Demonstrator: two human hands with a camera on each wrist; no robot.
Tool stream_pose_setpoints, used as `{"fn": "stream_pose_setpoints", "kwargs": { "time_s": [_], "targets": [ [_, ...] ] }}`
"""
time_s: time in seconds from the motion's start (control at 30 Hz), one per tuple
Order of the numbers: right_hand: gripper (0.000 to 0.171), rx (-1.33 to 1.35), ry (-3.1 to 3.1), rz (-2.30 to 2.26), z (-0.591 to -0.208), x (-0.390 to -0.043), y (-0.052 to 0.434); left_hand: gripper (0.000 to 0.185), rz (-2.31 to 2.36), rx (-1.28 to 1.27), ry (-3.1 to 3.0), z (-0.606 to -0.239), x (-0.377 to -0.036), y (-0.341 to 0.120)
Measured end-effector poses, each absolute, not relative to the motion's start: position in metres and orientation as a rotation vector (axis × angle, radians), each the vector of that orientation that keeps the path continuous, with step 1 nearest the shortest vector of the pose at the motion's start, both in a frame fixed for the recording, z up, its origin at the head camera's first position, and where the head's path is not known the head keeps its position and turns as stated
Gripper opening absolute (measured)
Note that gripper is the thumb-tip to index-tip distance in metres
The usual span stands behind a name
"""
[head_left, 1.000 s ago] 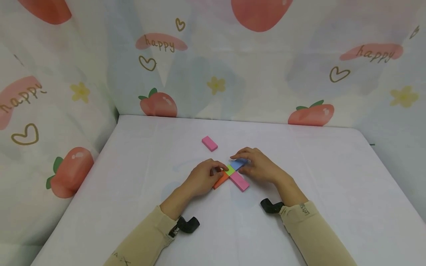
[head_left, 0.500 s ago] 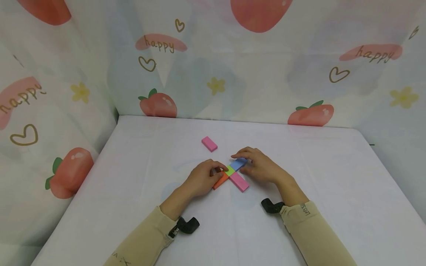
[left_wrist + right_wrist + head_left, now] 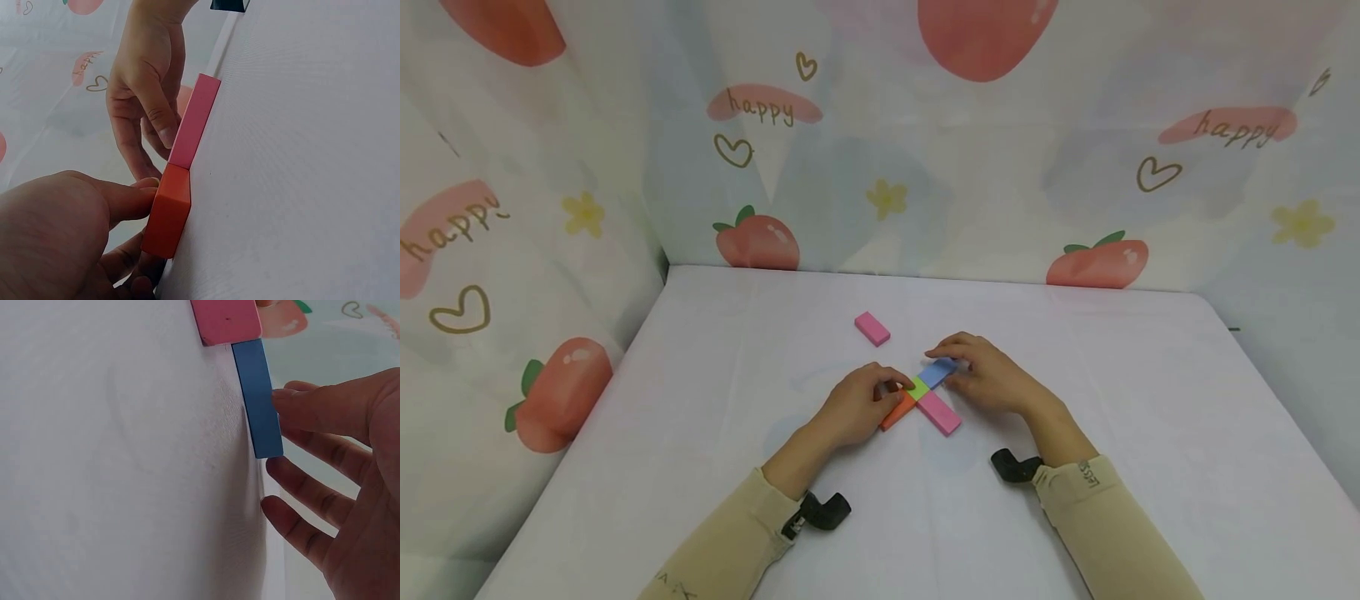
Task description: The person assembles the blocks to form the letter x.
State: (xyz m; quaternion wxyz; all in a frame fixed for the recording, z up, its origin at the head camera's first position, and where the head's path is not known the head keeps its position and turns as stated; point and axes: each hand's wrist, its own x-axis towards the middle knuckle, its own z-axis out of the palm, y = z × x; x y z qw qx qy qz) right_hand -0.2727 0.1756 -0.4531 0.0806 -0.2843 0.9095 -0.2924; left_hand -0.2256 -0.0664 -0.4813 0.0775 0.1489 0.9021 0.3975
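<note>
The blue block (image 3: 938, 372) lies flat on the desk (image 3: 1150, 433), forming the far-right arm of a cross of blocks whose centre is the green block (image 3: 917, 387). The right hand (image 3: 988, 377) is at the blue block's right side, its thumb touching the block's edge in the right wrist view (image 3: 257, 400) and the other fingers (image 3: 300, 494) spread loosely over it, a wide grip that closes on nothing. The left hand (image 3: 857, 404) sits just left of the green block, fingertips pressed against the orange block (image 3: 898, 410) that runs near-left from the green block; its grip is relaxed, touching rather than clasping (image 3: 167, 219). A pink block (image 3: 938, 412) extends near-right from the green block, its end meeting the orange one. A second pink block (image 3: 872, 328) lies apart, beyond and left of the green block.
</note>
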Motion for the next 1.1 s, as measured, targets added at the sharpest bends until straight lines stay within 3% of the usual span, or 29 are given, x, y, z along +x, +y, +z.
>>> {"fn": "stream_pose_setpoints", "kwargs": {
  "time_s": [1.1],
  "targets": [
    [0.034,-0.843,2.768,-0.841,-0.442,-0.265,0.173,0.018,1.188,0.441,2.7,-0.482,-0.226,-0.067]
  ]
}}
